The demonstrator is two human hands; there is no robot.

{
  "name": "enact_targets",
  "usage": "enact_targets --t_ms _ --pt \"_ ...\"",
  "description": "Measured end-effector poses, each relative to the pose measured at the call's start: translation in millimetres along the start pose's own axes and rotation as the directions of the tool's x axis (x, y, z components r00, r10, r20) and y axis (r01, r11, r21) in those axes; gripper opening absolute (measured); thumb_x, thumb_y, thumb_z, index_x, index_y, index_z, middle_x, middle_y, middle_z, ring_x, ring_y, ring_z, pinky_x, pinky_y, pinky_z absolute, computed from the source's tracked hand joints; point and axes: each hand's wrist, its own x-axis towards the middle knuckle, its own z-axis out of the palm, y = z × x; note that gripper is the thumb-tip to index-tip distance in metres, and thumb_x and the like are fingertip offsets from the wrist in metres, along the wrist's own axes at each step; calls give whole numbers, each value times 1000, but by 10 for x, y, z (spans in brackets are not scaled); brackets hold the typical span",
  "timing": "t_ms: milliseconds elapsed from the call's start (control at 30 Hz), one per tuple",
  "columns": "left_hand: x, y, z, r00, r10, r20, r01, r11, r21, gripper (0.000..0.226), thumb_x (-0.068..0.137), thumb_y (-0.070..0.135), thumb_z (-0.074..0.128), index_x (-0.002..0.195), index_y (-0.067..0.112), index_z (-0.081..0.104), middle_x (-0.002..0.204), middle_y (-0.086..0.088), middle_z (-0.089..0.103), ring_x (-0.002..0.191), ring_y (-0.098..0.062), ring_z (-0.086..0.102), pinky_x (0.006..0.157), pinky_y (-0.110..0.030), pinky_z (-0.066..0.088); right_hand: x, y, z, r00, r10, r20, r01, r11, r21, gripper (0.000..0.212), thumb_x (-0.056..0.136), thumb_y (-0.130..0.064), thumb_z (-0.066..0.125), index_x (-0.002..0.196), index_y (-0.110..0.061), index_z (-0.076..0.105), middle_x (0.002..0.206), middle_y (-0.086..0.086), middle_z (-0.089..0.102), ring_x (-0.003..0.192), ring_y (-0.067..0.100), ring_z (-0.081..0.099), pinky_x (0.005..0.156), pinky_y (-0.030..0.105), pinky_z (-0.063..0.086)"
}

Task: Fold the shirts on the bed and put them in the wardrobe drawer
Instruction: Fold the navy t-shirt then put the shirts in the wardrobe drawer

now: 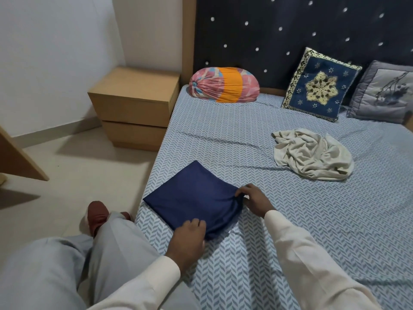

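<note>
Bed (290, 220), folded navy shirt (192, 198), 2 hands (190, 236) (254, 200) gripping edges

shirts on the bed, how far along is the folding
Done: the navy shirt lies folded square near the edge of the bed. In hand: the left hand and right hand grip its near corners. Left: the cream shirt is crumpled, unfolded, and neither is in a drawer.

The single wide-angle camera, worn on the person's head, looked forward and steeply down from just above the near side edge of the bed (223, 135), close enough that the wearer's legs (111, 242) and sleeves (301, 253) filled the lower frame, and faced along the bed toward its headboard (290, 30).
</note>
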Motion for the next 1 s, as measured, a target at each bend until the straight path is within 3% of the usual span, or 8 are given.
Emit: enact_targets --t_ms 67,200,300,433,600,733,867,1000 --pt "43 -169 -152 993 50 -110 -58 996 -73 26 62 32 65 83 21 54 80 3 55 72 -22 60 55 -32 48 -12 -84 -142 995 -36 -98 44 996 81 30 81 3 67 97 -22 73 118 7 57 119 24 54 101 31 41" --pt "-92 -558 -733 974 26 -225 -104 933 -345 27 70 39 52 90 27 65 83 12 59 78 -10 57 69 -27 45 -280 -463 -559 984 -90 -152 125 962 244 31 85 -1 69 94 -31 70 138 -3 51 135 9 41 95 31 43" --pt "-299 -769 -1218 947 -11 -323 -160 852 -498 27 67 31 57 89 29 71 81 15 65 74 -2 59 70 -23 48 -573 -714 -872 976 -141 -165 188 930 314 22 86 -8 71 99 -25 72 125 -9 63 123 4 54 97 30 47" --pt "-508 -864 -1639 926 -105 -363 -189 704 -685 24 70 10 66 86 24 76 82 8 71 73 -4 65 70 -14 48 -999 -1074 -1270 981 -179 -74 192 839 509 12 86 2 69 93 -8 69 87 8 66 83 16 60 74 27 47" --pt "-409 -846 -1670 966 -104 -237 -142 553 -821 19 79 -4 73 88 12 76 74 1 71 65 -3 59 64 -14 46 -1221 -1141 -1353 991 -131 25 79 726 683 12 81 12 66 90 4 65 78 7 64 75 13 59 67 19 48" --pt "-37 -920 -1342 996 -72 -50 3 599 -800 15 83 3 72 80 17 75 69 -7 70 62 -8 60 62 -22 47 -959 -875 -1131 984 41 176 -144 766 627 9 83 6 69 91 1 67 80 9 64 78 17 59 70 21 49" --pt "519 -1055 -940 989 -136 67 139 642 -754 6 80 13 72 76 18 74 71 -12 70 64 -12 63 69 -40 55 -516 -545 -829 949 238 206 -315 745 589 10 83 -2 71 91 -1 65 78 10 62 77 22 59 72 31 51" --pt "1077 -1041 -683 943 -316 108 251 456 -854 6 79 18 69 85 16 71 83 -8 73 80 -19 69 81 -45 59 -100 -420 -567 902 423 89 -371 652 661 13 85 -5 70 96 -7 63 85 13 63 80 24 60 71 36 53"
